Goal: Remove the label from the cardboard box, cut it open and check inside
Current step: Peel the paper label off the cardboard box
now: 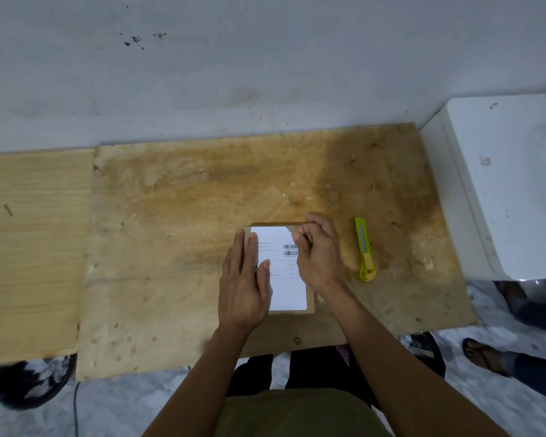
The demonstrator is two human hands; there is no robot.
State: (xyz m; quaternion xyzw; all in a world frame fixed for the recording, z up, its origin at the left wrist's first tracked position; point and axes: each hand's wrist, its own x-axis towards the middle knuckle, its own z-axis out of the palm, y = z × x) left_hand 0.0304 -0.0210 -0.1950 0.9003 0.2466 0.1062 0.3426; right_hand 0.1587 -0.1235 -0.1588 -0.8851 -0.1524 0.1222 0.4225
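A small brown cardboard box (310, 305) lies flat on the plywood tabletop (177, 234), and a white shipping label (284, 288) with barcodes covers most of its top. My left hand (245, 279) lies flat on the left side of the box, fingers spread and pointing away from me. My right hand (317, 253) is curled over the label's far right corner, its fingertips pinching at that corner. Whether the corner is lifted is hidden by the fingers. A lime-green utility knife (364, 249) lies on the table just right of the box, untouched.
A white appliance (501, 184) stands against the table's right edge, and a grey wall runs behind. A lighter wooden board (32, 247) adjoins on the left. Another person's sandalled foot (483, 354) is on the floor at the right, and a dark round object (29, 383) sits below the table's left front.
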